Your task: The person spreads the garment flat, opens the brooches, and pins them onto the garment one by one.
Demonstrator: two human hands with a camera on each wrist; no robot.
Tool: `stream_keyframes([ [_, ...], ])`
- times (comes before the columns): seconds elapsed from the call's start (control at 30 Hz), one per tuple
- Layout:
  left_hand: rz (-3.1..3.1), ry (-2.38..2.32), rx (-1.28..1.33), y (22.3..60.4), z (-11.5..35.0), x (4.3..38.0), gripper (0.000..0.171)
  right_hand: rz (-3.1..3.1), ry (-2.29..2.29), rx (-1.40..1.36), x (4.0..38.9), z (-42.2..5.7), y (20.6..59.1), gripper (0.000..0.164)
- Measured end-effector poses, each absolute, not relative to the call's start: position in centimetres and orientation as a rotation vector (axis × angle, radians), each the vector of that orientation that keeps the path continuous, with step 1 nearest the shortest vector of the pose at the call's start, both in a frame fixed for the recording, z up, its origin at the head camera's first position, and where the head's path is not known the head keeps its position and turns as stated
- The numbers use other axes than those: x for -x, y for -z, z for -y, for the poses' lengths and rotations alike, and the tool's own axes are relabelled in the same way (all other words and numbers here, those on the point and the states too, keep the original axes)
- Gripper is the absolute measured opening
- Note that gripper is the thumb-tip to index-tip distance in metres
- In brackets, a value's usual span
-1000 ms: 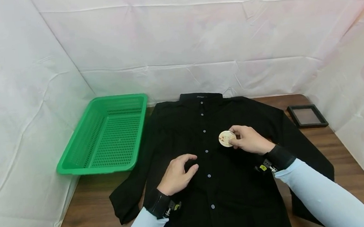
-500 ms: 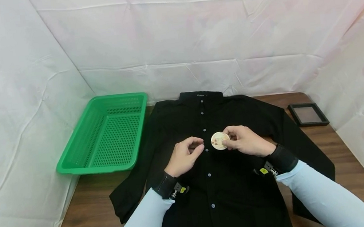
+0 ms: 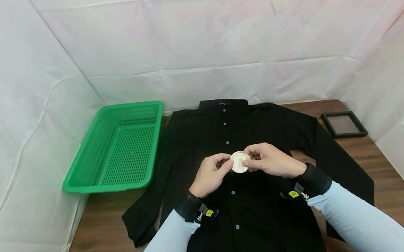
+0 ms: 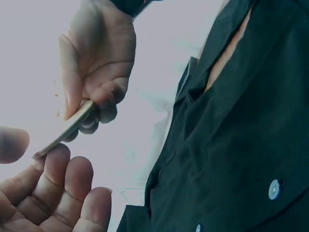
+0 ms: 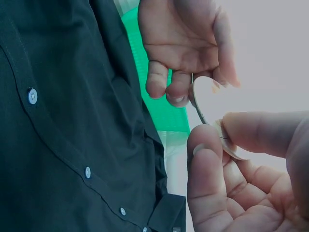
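Both hands meeting over the middle of the shirt (image 3: 253,202), just above its button line. Right hand (image 3: 269,161) pinching the badge (image 3: 240,161) by its right edge, thumb and forefinger curled onto the rim. Left hand (image 3: 212,173) closing in from the other side, fingertips touching the badge's left rim, thumb on top; in the left wrist view, pinching it lightly rather than gripping hard.

Badge floating clear of the cloth, not yet resting on it, held nearly edge-on between the two sets of fingers (image 4: 63,164). Thin disc, pale face, back not visible from any camera, so no telling whether a pin is open or closed.

Looking like the handover or the turning of the badge before it goes to the shirt. For doing this well: keeping the pinch on the rim only, sharing the load between both hands, rotating slowly so the back comes round without slipping. Worth keeping fingertips off the centre of the back, where a pin point could be. Worth staying low over the shirt too, so a dropped badge lands on cloth and not on the table (image 3: 335,105).

Basket (image 3: 116,150) sitting left of the shirt, small dark frame (image 3: 344,123) to the shirt's right, both well apart from the hands.
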State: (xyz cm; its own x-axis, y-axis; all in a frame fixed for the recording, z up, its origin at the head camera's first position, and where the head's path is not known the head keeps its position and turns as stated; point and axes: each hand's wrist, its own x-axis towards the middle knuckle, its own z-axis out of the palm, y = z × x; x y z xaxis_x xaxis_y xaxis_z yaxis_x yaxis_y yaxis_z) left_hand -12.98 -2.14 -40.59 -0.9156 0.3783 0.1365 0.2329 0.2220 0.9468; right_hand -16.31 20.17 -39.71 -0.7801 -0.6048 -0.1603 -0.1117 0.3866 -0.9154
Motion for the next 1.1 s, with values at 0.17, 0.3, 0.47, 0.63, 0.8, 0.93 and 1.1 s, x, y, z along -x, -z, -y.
stream_keyframes([
  [0.17,-2.373,-1.766,-0.607,39.51,1.92,12.42,0.017,-2.222,1.358,0.638,15.94,-19.87,39.51,0.017],
  [0.3,-2.374,-1.769,-0.596,39.65,1.79,12.30,0.016,-2.249,1.357,0.629,15.76,-19.76,39.56,0.017],
  [0.47,-2.363,-1.797,-0.606,39.70,1.66,12.33,0.015,-2.252,1.368,0.613,15.69,-19.83,39.70,0.017],
  [0.63,-2.369,-1.817,-0.620,39.57,1.57,12.39,0.013,-2.249,1.375,0.616,15.71,-19.91,39.75,0.018],
  [0.8,-2.360,-1.829,-0.618,39.45,1.56,12.41,0.014,-2.244,1.383,0.627,15.76,-19.90,39.79,0.018],
  [0.93,-2.347,-1.831,-0.613,39.39,1.59,12.42,0.015,-2.239,1.388,0.635,15.80,-19.87,39.86,0.018],
  [1.1,-2.354,-1.835,-0.610,39.47,1.60,12.42,0.015,-2.240,1.382,0.626,15.82,-19.82,39.94,0.018],
])
